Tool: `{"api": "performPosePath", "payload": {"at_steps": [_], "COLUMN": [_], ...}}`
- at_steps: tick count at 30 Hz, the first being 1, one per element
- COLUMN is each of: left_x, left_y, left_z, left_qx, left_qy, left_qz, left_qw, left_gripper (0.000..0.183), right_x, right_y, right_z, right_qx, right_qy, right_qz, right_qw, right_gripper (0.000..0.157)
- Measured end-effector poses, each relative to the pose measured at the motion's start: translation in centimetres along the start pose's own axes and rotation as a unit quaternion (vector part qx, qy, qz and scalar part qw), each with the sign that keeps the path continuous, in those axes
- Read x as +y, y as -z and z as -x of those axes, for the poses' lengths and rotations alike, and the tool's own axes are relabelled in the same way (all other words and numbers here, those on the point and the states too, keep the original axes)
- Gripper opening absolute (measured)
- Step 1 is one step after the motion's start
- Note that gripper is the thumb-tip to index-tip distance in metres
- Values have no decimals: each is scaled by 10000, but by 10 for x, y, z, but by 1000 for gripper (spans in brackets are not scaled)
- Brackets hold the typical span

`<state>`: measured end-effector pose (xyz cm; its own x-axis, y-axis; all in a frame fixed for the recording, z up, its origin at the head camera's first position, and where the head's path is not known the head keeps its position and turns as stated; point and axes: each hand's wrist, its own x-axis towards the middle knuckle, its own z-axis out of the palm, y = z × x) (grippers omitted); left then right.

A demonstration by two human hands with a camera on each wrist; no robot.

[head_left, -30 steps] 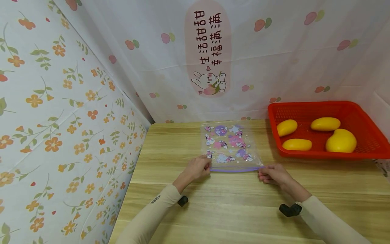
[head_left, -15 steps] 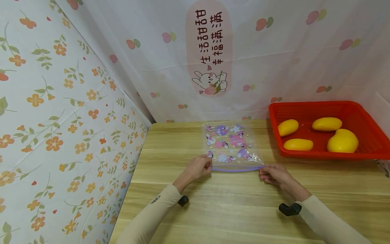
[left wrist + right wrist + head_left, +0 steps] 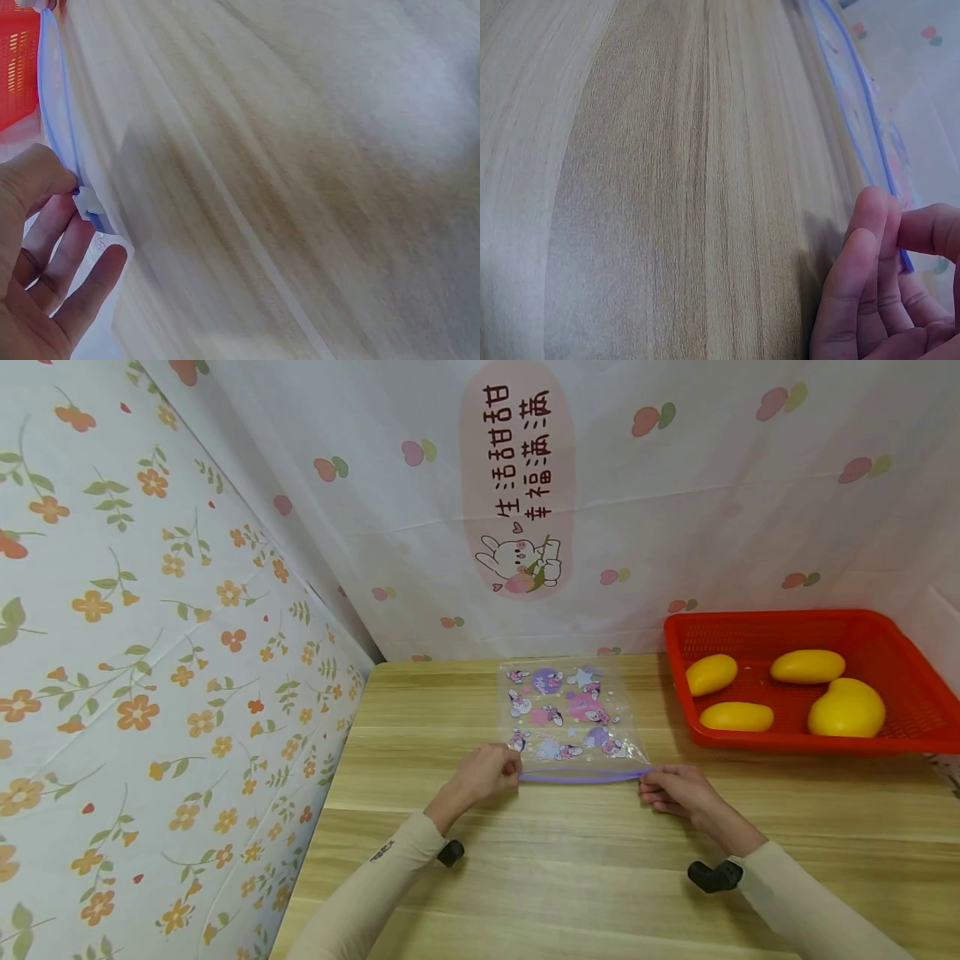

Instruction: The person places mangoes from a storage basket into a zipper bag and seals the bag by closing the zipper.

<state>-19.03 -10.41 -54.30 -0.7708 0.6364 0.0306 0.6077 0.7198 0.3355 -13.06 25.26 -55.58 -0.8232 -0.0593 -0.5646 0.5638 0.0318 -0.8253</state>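
A clear zip bag (image 3: 570,714) with pink and purple cartoon prints lies flat on the wooden table, its purple zip edge toward the person. My left hand (image 3: 486,774) pinches the left end of that edge. In the left wrist view, a small whitish zip slider (image 3: 90,202) sits right at the thumb and fingers of the left hand (image 3: 52,247). My right hand (image 3: 678,789) pinches the other end of the edge between thumb and fingertips. The right wrist view has the two purple zip strips (image 3: 866,112) slightly apart, running into the right hand (image 3: 885,285).
A red plastic basket (image 3: 810,745) stands at the back right, holding several yellow fruits, among them a rounded mango-like one (image 3: 847,708). Behind the table (image 3: 570,877) hangs a printed white curtain (image 3: 360,552). A floral sheet (image 3: 165,693) borders the left side.
Both hands stay at the bag's zip edge with almost no movement. The whole head view shifts very slightly; the bag and basket keep their places.
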Motion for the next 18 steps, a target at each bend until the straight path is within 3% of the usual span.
{"api": "performPosePath", "payload": {"at_steps": [10,18], "left_x": [1,0], "left_y": [-3,-7], "left_z": [2,5], "left_qx": [569,530], "left_qy": [56,52], "left_qz": [-83,-506], "left_qw": [9983,9973], "left_gripper": [10,8], "right_x": [0,0], "right_y": [0,-1], "right_z": [0,-1], "right_qx": [-26,30], "right_qy": [1,-48], "right_qz": [82,58], "right_qw": [10000,10000], "right_gripper": [15,16]}}
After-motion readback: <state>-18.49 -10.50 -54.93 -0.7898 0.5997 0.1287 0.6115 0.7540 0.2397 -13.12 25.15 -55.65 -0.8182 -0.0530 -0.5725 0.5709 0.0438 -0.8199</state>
